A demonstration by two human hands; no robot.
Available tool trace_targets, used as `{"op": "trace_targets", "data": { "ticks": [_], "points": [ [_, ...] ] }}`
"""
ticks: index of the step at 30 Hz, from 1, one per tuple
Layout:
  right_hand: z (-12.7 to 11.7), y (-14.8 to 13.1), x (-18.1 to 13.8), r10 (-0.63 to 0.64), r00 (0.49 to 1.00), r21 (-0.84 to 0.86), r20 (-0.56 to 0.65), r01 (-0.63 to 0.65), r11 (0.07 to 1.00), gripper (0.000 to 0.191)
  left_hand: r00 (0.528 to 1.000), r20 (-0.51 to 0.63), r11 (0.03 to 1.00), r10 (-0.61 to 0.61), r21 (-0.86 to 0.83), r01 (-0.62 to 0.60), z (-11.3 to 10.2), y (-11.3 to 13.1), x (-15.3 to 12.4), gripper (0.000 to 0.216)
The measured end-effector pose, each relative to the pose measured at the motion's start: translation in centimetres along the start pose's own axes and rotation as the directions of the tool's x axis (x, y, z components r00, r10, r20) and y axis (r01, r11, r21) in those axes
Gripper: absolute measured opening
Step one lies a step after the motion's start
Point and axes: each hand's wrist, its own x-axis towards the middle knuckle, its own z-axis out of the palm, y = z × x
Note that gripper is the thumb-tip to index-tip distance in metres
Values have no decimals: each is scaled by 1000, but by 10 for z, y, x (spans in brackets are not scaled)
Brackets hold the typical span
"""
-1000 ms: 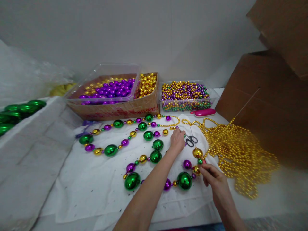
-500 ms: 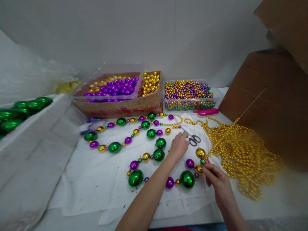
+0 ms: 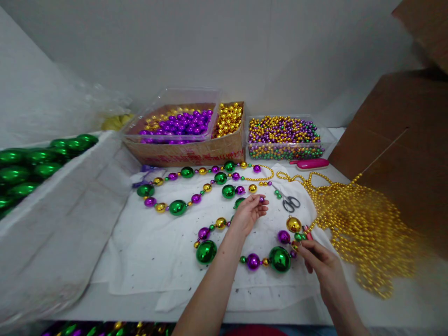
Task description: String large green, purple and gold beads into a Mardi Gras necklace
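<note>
My left hand point(image 3: 249, 213) is above the white cloth point(image 3: 140, 266), a small purple bead point(image 3: 262, 199) pinched at its fingertips and the other fingers loosely curled. At the right end of the lower bead strand point(image 3: 253, 262), my right hand point(image 3: 321, 263) has thumb and forefinger closed on the strand's end, partly hidden by the fingers. Close to those fingers lie a shiny gold ball point(image 3: 293, 225), small green beads point(image 3: 300, 237) and a red object point(image 3: 308, 232) that is half covered. Black-handled scissors point(image 3: 291, 204) rest beyond, beside a few green beads point(image 3: 278, 193).
A finished-looking bead loop point(image 3: 178, 207) lies back left. Behind stand a cardboard box point(image 3: 182, 154) with purple and gold balls and a clear bin point(image 3: 285, 151) of small beads. Gold bead chains point(image 3: 364, 228) heap at right by a large carton point(image 3: 374, 121). Green balls point(image 3: 45, 170) fill a container at left.
My left hand has come away from beside the scissors, moving left, and now shows a small purple bead. The right hand stays at the strand's end. The whole view has shifted slightly.
</note>
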Motion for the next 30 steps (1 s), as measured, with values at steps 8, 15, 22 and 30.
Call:
{"op": "trace_targets", "data": {
  "ticks": [8,15,22,30],
  "points": [
    [2,0,-4,-1,998,-12,63,2,1000,27,999,-22,942,-31,-335,22,-13,17,-17,15],
    [-16,-27,18,-83,995,111,-49,88,990,22,1000,-15,909,23,-416,-27,-22,36,-31,12],
    [-20,-49,39,-113,989,137,-94,126,983,23,990,-115,910,83,-395,-122,-55,53,-60,13],
    [-22,-91,50,-239,948,78,-210,260,963,18,968,-238,919,77,-361,-162,-93,58,-98,16]
  ]
}}
